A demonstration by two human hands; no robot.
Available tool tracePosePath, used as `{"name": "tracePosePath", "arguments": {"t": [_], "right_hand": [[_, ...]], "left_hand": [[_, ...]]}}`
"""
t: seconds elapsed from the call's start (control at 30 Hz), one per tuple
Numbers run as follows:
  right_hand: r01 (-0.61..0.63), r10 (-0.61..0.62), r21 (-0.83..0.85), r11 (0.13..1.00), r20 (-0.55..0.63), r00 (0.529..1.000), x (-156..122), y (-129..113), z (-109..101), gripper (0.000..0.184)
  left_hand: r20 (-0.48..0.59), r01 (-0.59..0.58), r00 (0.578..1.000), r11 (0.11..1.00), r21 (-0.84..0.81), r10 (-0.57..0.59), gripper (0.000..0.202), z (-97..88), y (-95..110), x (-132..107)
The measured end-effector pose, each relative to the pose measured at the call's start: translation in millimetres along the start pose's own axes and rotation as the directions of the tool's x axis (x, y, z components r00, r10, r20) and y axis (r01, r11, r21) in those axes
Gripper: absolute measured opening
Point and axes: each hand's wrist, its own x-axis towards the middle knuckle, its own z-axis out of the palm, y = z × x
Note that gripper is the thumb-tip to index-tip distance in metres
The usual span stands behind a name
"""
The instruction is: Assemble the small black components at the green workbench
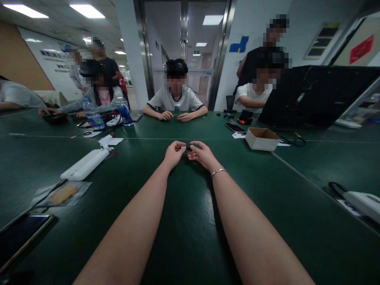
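Both my arms stretch out over the dark green table [190, 221]. My left hand [173, 153] and my right hand [202, 154] meet at the table's middle, fingers curled and pinched on a small dark part [188, 147] held between them. I cannot make out what the part is. A silver bracelet [218, 171] sits on my right wrist.
A white power strip [84, 164] and a clear bag with a tan item [63, 194] lie at left, a phone [20, 235] at the near left. A small cardboard box [261, 138] and a black laptop [314, 95] stand at right. Several people sit or stand across the table.
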Motion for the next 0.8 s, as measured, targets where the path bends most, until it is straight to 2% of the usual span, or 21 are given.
{"name": "tracePosePath", "arguments": {"t": [0.33,0.57,0.67,0.8], "right_hand": [[0.027,-0.027,0.024,0.999,0.033,0.999,-1.6,1.3,-3.3,0.021],[0.004,-0.005,-0.013,1.000,-0.004,1.000,0.8,0.0,-1.2,0.025],[0.018,-0.018,0.002,1.000,0.003,1.000,0.2,-0.4,-1.9,0.024],[0.025,-0.030,0.064,0.998,0.074,0.997,-3.5,-1.6,-4.0,0.024]], "left_hand": [[0.016,0.077,0.997,0.995,-0.064,-0.076,0.017,-3.3,-4.8,2.6],[0.048,0.100,0.994,0.990,-0.097,-0.096,0.031,-4.1,-1.8,0.6],[0.038,0.101,0.994,0.993,-0.062,-0.099,0.030,-3.2,0.6,0.0],[0.015,0.108,0.994,0.993,0.050,-0.109,0.037,-2.6,1.8,-0.6]]}}
